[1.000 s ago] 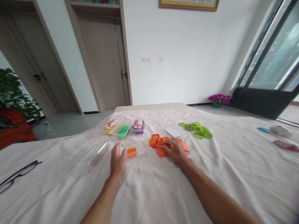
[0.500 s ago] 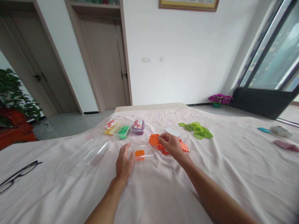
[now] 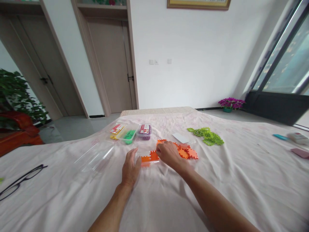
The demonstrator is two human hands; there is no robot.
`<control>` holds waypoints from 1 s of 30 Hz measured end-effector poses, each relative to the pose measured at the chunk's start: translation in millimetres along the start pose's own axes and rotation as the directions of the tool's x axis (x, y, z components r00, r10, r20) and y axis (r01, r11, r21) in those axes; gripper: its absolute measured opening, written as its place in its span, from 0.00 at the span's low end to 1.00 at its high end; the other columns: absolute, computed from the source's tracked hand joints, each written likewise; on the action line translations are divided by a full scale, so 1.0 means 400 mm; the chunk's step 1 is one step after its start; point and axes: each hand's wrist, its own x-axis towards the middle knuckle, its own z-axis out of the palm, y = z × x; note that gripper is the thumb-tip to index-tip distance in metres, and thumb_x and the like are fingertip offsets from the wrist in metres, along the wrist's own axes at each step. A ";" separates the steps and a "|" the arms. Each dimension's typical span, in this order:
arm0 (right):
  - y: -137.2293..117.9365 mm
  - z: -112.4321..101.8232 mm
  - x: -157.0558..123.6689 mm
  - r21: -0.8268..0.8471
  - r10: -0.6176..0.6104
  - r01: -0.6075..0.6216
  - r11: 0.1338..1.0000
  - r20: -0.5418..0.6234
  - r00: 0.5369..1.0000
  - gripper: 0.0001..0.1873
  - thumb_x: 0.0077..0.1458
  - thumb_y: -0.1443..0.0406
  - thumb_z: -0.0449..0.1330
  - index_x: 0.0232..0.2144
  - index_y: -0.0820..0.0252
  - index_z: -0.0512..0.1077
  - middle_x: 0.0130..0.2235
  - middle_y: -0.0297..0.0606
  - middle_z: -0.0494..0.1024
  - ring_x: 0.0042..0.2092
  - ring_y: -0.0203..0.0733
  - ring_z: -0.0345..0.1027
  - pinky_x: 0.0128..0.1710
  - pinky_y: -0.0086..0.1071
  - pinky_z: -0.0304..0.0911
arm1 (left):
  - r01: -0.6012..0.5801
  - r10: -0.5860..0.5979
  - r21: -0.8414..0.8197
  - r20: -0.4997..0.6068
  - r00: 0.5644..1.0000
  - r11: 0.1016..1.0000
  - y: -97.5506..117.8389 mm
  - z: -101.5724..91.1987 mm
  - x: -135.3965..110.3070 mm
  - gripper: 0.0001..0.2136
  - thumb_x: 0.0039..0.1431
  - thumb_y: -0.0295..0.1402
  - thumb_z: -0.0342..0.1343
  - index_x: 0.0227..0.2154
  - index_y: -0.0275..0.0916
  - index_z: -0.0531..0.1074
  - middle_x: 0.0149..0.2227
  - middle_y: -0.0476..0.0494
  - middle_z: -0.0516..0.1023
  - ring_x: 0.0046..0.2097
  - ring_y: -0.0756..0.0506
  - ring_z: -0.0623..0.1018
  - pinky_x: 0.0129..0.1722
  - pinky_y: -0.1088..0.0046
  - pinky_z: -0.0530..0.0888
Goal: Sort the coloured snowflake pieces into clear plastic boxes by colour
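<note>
My left hand (image 3: 130, 166) is curled around the left end of a clear plastic box (image 3: 154, 162). One orange puzzle piece (image 3: 145, 159) with notched edges lies inside the box. My right hand (image 3: 169, 154) is closed at the box's right side, pinching another orange puzzle piece (image 3: 154, 155) over it. Behind and to the right of this hand is a loose pile of orange puzzle pieces (image 3: 187, 151), partly hidden by the hand.
Clear boxes with yellow pieces (image 3: 114, 136), green pieces (image 3: 129, 136) and purple pieces (image 3: 146, 136) stand behind. Lime green pieces (image 3: 209, 136) and a white card (image 3: 180, 138) lie right. A clear lid (image 3: 96, 156) and glasses (image 3: 24, 178) lie left.
My right hand has brought an orange puzzle piece from the pile leftward and down to the box. The left hand stays on the box. The view has shifted slightly.
</note>
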 end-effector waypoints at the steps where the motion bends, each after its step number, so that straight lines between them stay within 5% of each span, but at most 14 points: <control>1: -0.007 0.011 0.005 0.011 -0.006 0.005 1.000 0.010 1.000 0.11 0.53 0.69 0.55 0.28 0.59 0.79 0.28 0.43 0.79 0.33 0.42 0.69 0.31 0.32 0.49 | 0.012 -0.011 -0.006 0.006 1.000 1.000 0.002 0.000 0.000 0.20 0.61 0.36 0.48 0.56 0.38 0.66 0.58 0.39 0.68 0.59 0.42 0.69 0.60 0.60 0.67; 11: -0.007 0.010 0.012 0.108 0.002 -0.001 0.994 -0.010 1.000 0.11 0.55 0.68 0.56 0.29 0.57 0.79 0.30 0.39 0.80 0.35 0.41 0.69 0.34 0.32 0.52 | 0.046 -0.046 -0.020 0.018 0.999 0.999 0.013 -0.005 0.003 0.21 0.61 0.35 0.48 0.57 0.38 0.65 0.58 0.38 0.68 0.60 0.42 0.69 0.59 0.61 0.67; 18: -0.026 0.002 -0.002 0.225 -0.376 0.361 0.905 0.027 0.926 0.23 0.65 0.52 0.49 0.33 0.55 0.79 0.38 0.36 0.81 0.49 0.44 0.67 0.53 0.35 0.50 | 0.027 -0.027 -0.002 0.006 1.000 1.000 0.012 -0.003 0.004 0.20 0.62 0.35 0.48 0.56 0.38 0.65 0.58 0.38 0.69 0.60 0.42 0.69 0.59 0.60 0.67; 25: -0.015 0.000 0.000 0.032 -0.284 0.282 0.959 0.095 0.954 0.36 0.67 0.49 0.40 0.25 0.62 0.78 0.30 0.45 0.79 0.40 0.44 0.69 0.51 0.37 0.50 | 0.028 -0.028 0.011 0.010 1.000 1.000 0.010 -0.004 0.004 0.19 0.61 0.33 0.48 0.55 0.40 0.67 0.58 0.40 0.69 0.59 0.42 0.69 0.59 0.59 0.67; 30: -0.012 -0.004 -0.003 0.148 -0.359 0.340 0.929 0.131 0.924 0.34 0.68 0.50 0.41 0.25 0.60 0.78 0.31 0.42 0.79 0.43 0.42 0.70 0.54 0.37 0.49 | 0.035 -0.035 0.016 0.019 0.999 0.999 0.011 -0.003 0.001 0.19 0.62 0.33 0.47 0.55 0.40 0.66 0.58 0.40 0.69 0.60 0.42 0.69 0.60 0.59 0.66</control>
